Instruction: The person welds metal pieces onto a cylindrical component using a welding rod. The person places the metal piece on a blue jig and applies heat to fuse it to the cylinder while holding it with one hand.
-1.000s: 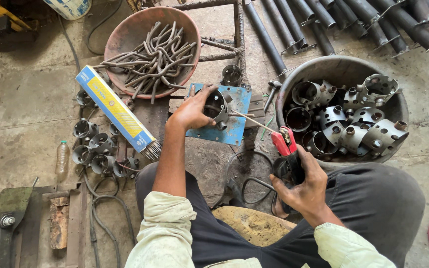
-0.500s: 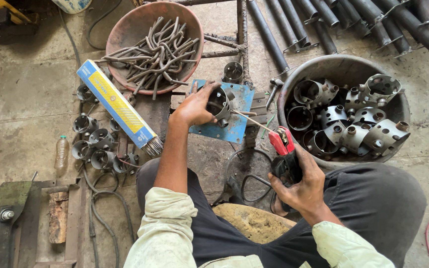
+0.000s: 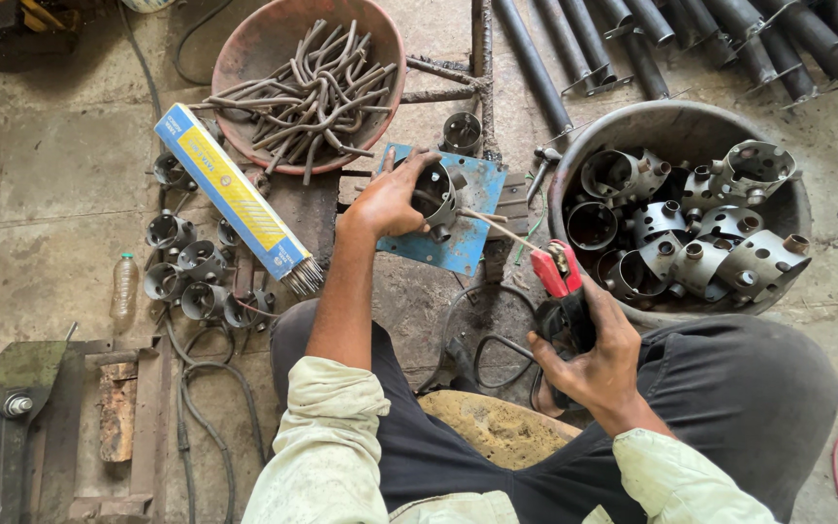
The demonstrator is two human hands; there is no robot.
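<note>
The person's left hand point(image 3: 392, 202) is closed over a short metal ring point(image 3: 435, 194) with small tubes on its side, pressing it down on a blue steel plate point(image 3: 466, 225) that lies on the workbench between a rust-red bowl point(image 3: 244, 39) of bent rods and a grey tub point(image 3: 673, 124) of similar finished rings. The right hand point(image 3: 589, 361) is wrapped tight around a red-jawed welding holder point(image 3: 561, 281), which clamps 1 thin welding rod point(image 3: 497, 227); the rod slants up and left, its tip just at the ring's lower side, though whether it touches cannot be told from this angle.

To do this step well, the left hand should keep the ring flat and square on the plate with the fingers point(image 3: 409, 165) well back from the joint. The rod wants a steady slant and a short gap at the tip, with the right wrist braced against the knee so it does not wander. The tack should land where the small tube meets the ring wall. A blue and yellow box of rods point(image 3: 233, 196) lies open to the left, beside 6 or so unfinished rings point(image 3: 186, 277).
</note>
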